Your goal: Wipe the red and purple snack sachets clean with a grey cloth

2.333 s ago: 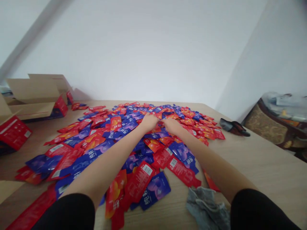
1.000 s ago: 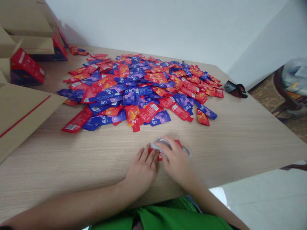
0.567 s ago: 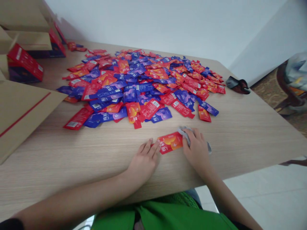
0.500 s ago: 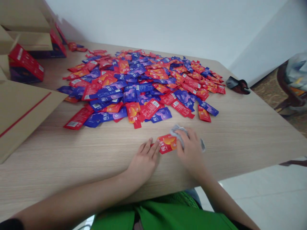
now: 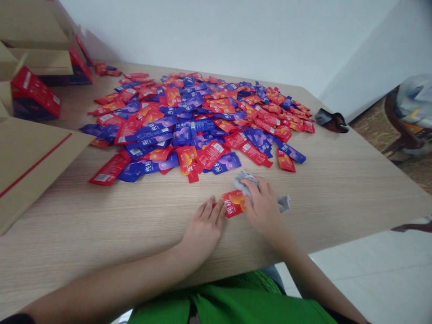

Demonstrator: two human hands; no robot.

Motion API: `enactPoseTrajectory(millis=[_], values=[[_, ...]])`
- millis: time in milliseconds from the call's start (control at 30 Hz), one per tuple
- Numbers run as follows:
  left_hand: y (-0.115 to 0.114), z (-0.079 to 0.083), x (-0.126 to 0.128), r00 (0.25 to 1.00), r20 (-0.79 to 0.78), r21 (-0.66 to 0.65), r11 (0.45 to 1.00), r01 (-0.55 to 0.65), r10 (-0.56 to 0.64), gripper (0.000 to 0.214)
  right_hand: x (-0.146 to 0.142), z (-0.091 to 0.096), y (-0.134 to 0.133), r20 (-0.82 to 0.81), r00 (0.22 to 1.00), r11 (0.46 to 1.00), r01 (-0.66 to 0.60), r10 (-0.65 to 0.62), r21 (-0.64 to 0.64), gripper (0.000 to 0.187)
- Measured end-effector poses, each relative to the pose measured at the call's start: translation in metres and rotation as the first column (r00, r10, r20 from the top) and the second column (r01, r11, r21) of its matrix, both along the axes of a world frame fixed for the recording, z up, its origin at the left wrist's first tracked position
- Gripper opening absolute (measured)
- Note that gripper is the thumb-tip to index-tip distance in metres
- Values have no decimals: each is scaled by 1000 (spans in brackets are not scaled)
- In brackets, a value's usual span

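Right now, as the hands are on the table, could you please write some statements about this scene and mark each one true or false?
1. The left hand lies flat, fingertips on a red packet. True.
2. The right hand presses a grey cloth on that packet. True.
3. That packet lies on top of the big heap. False: it lies apart from the pile, on the bare table.
4. Every packet in the pile is red. False: red and blue ones are mixed.
5. A cardboard flap lies at the left. True.

Sachet (image 5: pixel 234 203) between hands, before sachet pile (image 5: pixel 199 117); boxes (image 5: pixel 30 90) left.
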State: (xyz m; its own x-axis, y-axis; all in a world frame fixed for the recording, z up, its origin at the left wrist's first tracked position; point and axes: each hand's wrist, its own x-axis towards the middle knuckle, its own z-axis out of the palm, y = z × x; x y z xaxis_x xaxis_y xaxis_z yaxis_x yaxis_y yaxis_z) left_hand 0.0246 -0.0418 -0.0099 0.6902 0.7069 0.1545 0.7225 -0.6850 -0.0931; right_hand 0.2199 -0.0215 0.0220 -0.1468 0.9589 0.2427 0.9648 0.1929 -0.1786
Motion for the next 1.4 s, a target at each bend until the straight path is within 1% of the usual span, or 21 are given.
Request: enactPoseTrajectory(millis=[67,133,200,300,367,433,500,567,633,667,733,800,833,900,967,1033,1133,1200,1267,1333,1400], values=[[-3,0,2,1000,-20,-4,1000,-16,16,40,-20,-3,-2,28,992,992,-125,126,-26,35],[-5,1,3,999,-35,-5,1000,-23,22,40,-27,-11,-3,104,982,986,-152,158,-64,34],[-5,1,2,999,-44,2,1000,-17,17,42,-14,-18,0,168,984,995,-45,59,-86,36],[-4,0,2,998,-57,2,1000,-1,1,44,21,-18,5,209,967,984,163,-144,-77,38],[-4,0,1,998,-57,6,1000,2,-1,43,35,-12,4,167,968,980,195,-187,-35,35],[-4,1,2,999,-52,19,1000,-6,7,44,31,-6,-1,61,987,989,149,-150,21,29],[-5,1,2,998,-54,26,1000,-8,10,44,15,-3,-6,-28,997,997,69,-68,40,24],[-5,2,3,998,-62,17,1000,-8,9,45,0,-5,-8,-49,999,1000,-4,5,24,24],[-5,3,3,998,-66,0,1000,-13,13,45,-1,-10,-4,-51,999,1000,-18,18,-7,23],[-5,3,3,998,-66,-9,1000,-16,15,45,4,-13,-1,-66,998,1000,12,-14,-18,21],[-4,5,2,998,-64,-25,1000,-11,10,43,23,-14,6,-128,981,989,142,-147,-45,16],[-3,6,2,998,-63,-36,999,-3,1,42,41,-9,9,-215,931,956,291,-294,-45,20],[-3,6,1,998,-61,-36,999,-1,-1,42,46,-4,9,-271,905,943,332,-327,-29,25],[-4,6,1,999,-54,-27,1000,-1,0,42,42,5,4,-384,883,953,303,-271,24,30],[-4,5,2,999,-47,-13,1000,-3,3,42,23,10,-3,-409,906,988,143,-104,64,28],[-5,4,3,999,-47,-4,1000,-3,3,41,0,7,-8,-305,951,998,-30,43,48,28],[-5,3,4,998,-56,-9,1000,-5,5,39,-19,-9,-9,-94,985,989,-147,144,-24,34],[-4,3,4,998,-59,-18,1000,-8,7,41,-11,-20,-5,-48,989,989,-144,142,-39,35],[-4,4,4,998,-61,-27,1000,-15,13,43,9,-26,1,-69,995,996,-80,78,-28,34],[-4,5,3,998,-65,-42,999,-15,12,44,31,-25,6,-132,991,1000,28,-27,7,33],[-3,4,3,998,-68,-55,998,-13,9,45,42,-19,7,-226,970,992,110,-93,64,33]])
